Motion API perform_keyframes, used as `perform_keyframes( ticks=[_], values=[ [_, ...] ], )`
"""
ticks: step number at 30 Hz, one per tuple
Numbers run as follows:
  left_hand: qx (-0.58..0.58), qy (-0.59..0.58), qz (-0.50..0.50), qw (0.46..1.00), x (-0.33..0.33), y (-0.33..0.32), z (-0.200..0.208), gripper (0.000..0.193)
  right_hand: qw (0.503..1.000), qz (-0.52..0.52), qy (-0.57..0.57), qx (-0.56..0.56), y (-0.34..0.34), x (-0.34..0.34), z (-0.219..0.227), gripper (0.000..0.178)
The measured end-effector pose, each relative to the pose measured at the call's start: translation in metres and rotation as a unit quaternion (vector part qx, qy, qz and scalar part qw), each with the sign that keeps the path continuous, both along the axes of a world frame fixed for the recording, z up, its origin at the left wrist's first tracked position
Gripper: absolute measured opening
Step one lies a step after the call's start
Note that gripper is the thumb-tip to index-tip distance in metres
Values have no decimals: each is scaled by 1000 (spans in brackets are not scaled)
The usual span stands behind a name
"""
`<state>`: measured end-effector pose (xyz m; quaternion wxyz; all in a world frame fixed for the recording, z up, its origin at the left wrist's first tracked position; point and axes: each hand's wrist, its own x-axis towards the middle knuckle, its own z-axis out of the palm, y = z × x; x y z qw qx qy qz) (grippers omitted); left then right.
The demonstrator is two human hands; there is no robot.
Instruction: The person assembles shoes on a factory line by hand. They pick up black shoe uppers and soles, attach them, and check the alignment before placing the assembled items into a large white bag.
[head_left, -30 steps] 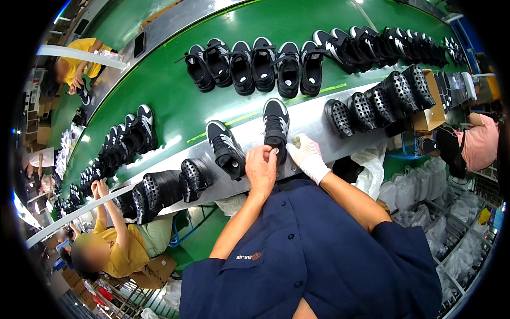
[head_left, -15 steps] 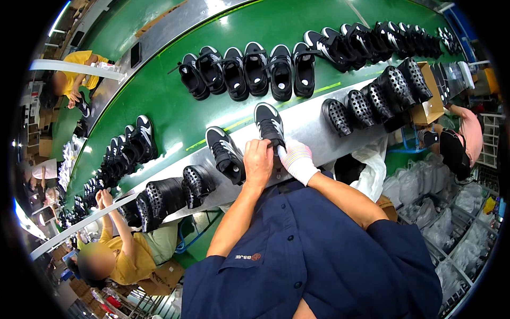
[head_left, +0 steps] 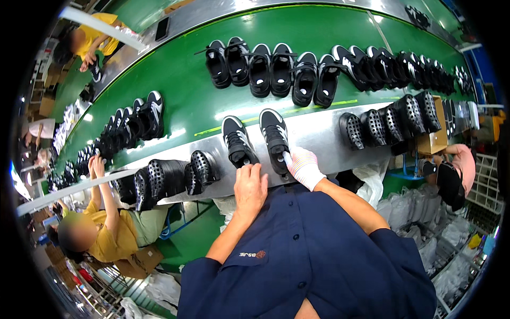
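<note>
Black sneakers [head_left: 275,139], pale-rimmed toes, dark straps; left grip [head_left: 251,186] and right grip [head_left: 305,167] at heels, grasp unclear.

A long green table [head_left: 183,109] curves right across this big room, with a thin yellow line [head_left: 207,131] drawn on it. A shiny metal shelf [head_left: 319,135] runs along the near side. Underneath, I can see the floor [head_left: 194,244] — it is green too. White light shines on the tabletop, and a bright lamp [head_left: 20,181] glows far off to the left. Two pale bars [head_left: 103,27] stick out there — over on the right stands a white wire rack [head_left: 486,186].
</note>
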<state>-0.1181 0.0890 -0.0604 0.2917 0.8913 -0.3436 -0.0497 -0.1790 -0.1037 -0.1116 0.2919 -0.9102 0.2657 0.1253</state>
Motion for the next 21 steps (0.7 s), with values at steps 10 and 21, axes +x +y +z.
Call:
perform_keyframes(
  ticks=[10, 21],
  values=[
    [196, 34, 22, 980, 4, 1, 12, 61, 994, 61, -90, 13, 15, 32, -9, 40],
    [129, -11, 48, 990, 36, -16, 10, 32, 971, -30, 73, -227, -125, 106, 20, 51]
  ],
)
